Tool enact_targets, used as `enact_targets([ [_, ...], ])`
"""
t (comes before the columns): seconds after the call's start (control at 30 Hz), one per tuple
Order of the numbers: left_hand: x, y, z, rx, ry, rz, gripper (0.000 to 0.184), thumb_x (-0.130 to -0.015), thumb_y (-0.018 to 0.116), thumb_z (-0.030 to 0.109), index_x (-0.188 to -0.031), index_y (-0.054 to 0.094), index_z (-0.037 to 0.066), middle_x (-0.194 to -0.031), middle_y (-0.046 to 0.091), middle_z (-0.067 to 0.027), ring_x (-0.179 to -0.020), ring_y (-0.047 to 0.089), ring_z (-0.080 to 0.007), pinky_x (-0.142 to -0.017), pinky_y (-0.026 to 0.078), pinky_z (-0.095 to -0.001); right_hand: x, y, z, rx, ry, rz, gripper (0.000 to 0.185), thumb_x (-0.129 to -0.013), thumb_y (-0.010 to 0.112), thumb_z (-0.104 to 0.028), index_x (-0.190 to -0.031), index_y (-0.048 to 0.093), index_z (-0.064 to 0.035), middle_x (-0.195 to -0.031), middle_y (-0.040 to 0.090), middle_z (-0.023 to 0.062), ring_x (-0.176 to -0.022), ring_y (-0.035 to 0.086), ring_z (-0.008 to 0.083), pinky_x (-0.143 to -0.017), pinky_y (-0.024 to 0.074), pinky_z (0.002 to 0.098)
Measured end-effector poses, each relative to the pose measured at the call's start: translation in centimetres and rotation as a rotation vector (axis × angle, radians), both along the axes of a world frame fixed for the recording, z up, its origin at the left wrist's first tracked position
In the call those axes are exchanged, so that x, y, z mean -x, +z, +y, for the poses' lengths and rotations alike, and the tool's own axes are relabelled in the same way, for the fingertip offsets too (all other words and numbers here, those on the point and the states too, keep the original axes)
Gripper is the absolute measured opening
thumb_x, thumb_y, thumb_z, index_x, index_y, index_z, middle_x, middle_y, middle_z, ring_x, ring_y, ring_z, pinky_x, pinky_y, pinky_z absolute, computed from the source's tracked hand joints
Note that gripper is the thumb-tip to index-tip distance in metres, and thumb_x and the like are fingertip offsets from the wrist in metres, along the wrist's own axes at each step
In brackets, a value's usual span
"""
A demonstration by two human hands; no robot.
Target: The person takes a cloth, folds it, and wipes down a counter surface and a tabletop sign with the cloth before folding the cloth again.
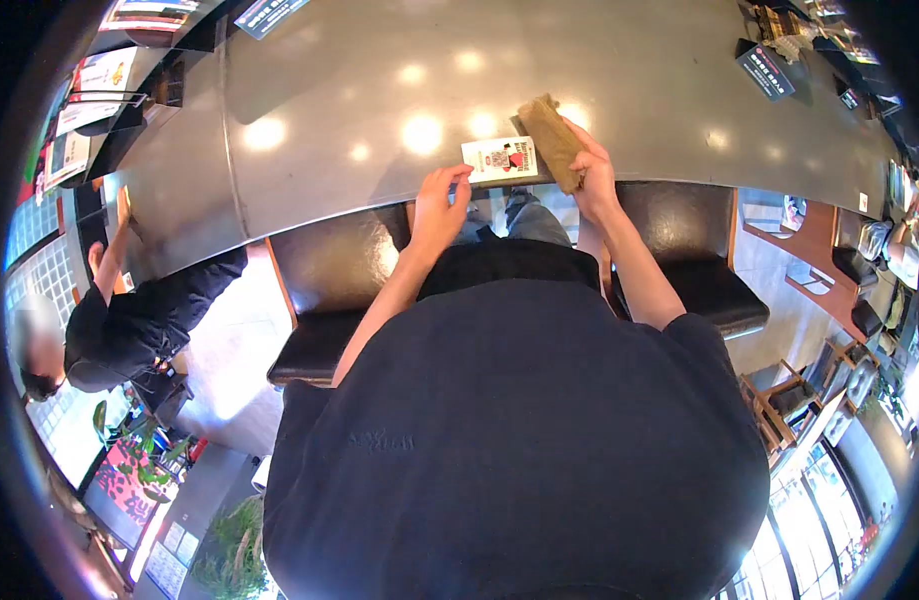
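My right hand [593, 175] is closed around a folded brown cloth [552, 140], thumb on top of it, at the near edge of the grey counter [319, 95]. The cloth stands tilted just right of a white card [499, 160] printed with a QR code and red and black marks. On the card's left side is my left hand [441, 208], fingers loosely bent and nothing seen in them. Its fingertips are at the card's lower left corner; whether they touch it I cannot tell.
Dark padded chairs [341, 262] stand against the counter on both sides of me. Another person in black [129, 335] is at the far left, hands near the counter end. Dark signs [764, 70] and menu stands [97, 90] are on the counter's far parts.
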State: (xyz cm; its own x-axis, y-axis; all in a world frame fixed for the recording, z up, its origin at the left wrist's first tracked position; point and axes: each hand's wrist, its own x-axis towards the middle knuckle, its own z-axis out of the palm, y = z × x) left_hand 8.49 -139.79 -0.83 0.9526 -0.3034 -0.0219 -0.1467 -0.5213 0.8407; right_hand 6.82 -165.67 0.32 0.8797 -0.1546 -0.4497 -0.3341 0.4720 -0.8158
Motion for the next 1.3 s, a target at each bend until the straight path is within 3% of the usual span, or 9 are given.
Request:
enact_targets([
  [0.1, -0.8, -0.1, -0.3, 0.011, -0.021, -0.075, 0.017, -0.092, 0.059, 0.009, -0.108, 0.065, 0.004, -0.101, 0.066, -0.0164, -0.095, 0.061, -0.0355, -0.086, 0.049, -0.0421, -1.5, -1.2, 1.4, -0.115, -0.022, -0.061, 0.078, -0.064, 0.043, -0.001, -0.141, 0.049, 0.0029, -0.136, 0.056, 0.0173, -0.126, 0.054, 0.0250, -0.108, 0.0397, 0.0326],
  [0.33, -0.4, -0.9, 1.4, 0.073, 0.117, 0.052, 0.018, -0.096, 0.057, 0.013, -0.110, 0.065, 0.004, -0.103, 0.069, -0.0141, -0.097, 0.065, -0.0283, -0.085, 0.052, -0.0387, 0.8, -4.1, 5.5, 1.139, 0.467, -0.761, 0.072, -0.068, 0.036, 0.010, -0.136, 0.056, -0.0021, -0.135, 0.059, 0.0198, -0.135, 0.050, 0.0279, -0.117, 0.0311, 0.0354],
  [0.43, -0.2, -2.6, 4.0, 0.243, 0.398, 0.176, 0.018, -0.101, 0.054, 0.014, -0.111, 0.063, 0.003, -0.102, 0.070, -0.0104, -0.097, 0.066, -0.0186, -0.086, 0.052, -0.0326, 2.0, -2.9, 8.1, 1.047, 0.479, -0.764, 0.072, -0.066, 0.037, 0.008, -0.134, 0.058, -0.0029, -0.128, 0.063, 0.0183, -0.125, 0.057, 0.0255, -0.109, 0.0431, 0.0371],
  [0.5, -0.5, -5.0, 6.4, 0.395, 0.508, 0.152, 0.019, -0.102, 0.053, 0.017, -0.113, 0.062, 0.004, -0.100, 0.069, -0.0092, -0.093, 0.065, -0.0181, -0.084, 0.052, -0.0320, 1.0, -0.3, 8.4, 0.182, 0.835, 0.184, 0.067, -0.066, 0.044, 0.006, -0.131, 0.058, 0.0017, -0.125, 0.061, 0.0164, -0.111, 0.061, 0.0266, -0.101, 0.0478, 0.0337],
  [0.63, -0.5, -4.8, 8.4, 0.514, 0.672, 0.240, 0.018, -0.103, 0.052, 0.020, -0.111, 0.061, 0.007, -0.096, 0.065, -0.0064, -0.086, 0.061, -0.0140, -0.074, 0.051, -0.0280, 1.8, 0.1, 5.3, -0.488, 0.362, 0.346, 0.076, -0.065, 0.048, -0.006, -0.141, 0.049, -0.0022, -0.126, 0.060, 0.0143, -0.107, 0.061, 0.0282, -0.095, 0.0510, 0.0382],
  [0.77, -1.3, -5.5, 9.8, 0.526, 0.682, 0.120, 0.015, -0.104, 0.051, 0.019, -0.107, 0.061, 0.008, -0.092, 0.063, -0.0021, -0.082, 0.055, -0.0101, -0.073, 0.046, -0.0251, -0.1, 0.1, -3.8, -0.375, -0.022, 0.074, 0.077, -0.066, 0.047, -0.008, -0.143, 0.045, -0.0034, -0.137, 0.055, 0.0139, -0.124, 0.054, 0.0284, -0.107, 0.0449, 0.0424],
  [0.9, -1.8, -5.1, 9.5, 0.484, 0.712, 0.019, 0.013, -0.103, 0.054, 0.019, -0.107, 0.061, 0.009, -0.093, 0.063, -0.0017, -0.084, 0.056, -0.0097, -0.076, 0.046, -0.0237, -3.6, 0.5, -12.5, 0.459, -0.201, 0.012, 0.077, -0.072, 0.044, 0.004, -0.149, 0.042, -0.0061, -0.130, 0.060, 0.0110, -0.108, 0.061, 0.0196, -0.090, 0.0536, 0.0318],
  [1.07, -2.9, -5.8, 8.7, 0.327, 0.778, -0.063, 0.015, -0.102, 0.053, 0.015, -0.105, 0.062, 0.004, -0.089, 0.068, -0.0049, -0.084, 0.062, -0.0125, -0.079, 0.050, -0.0280, -7.9, -6.9, -14.7, 1.606, 0.083, -0.153, 0.070, -0.079, 0.051, -0.002, -0.147, 0.036, 0.0056, -0.156, 0.030, 0.0239, -0.147, 0.025, 0.0342, -0.120, 0.0209, 0.0467],
  [1.3, -1.8, -3.8, 7.5, 0.232, 0.839, -0.154, 0.015, -0.102, 0.053, 0.015, -0.105, 0.062, 0.003, -0.088, 0.070, -0.0083, -0.081, 0.064, -0.0141, -0.077, 0.052, -0.0287, -10.7, -6.1, -11.8, 1.687, 0.192, -0.259, 0.075, -0.077, 0.055, -0.008, -0.147, 0.033, 0.0070, -0.157, 0.028, 0.0251, -0.148, 0.019, 0.0412, -0.122, 0.0148, 0.0502],
])
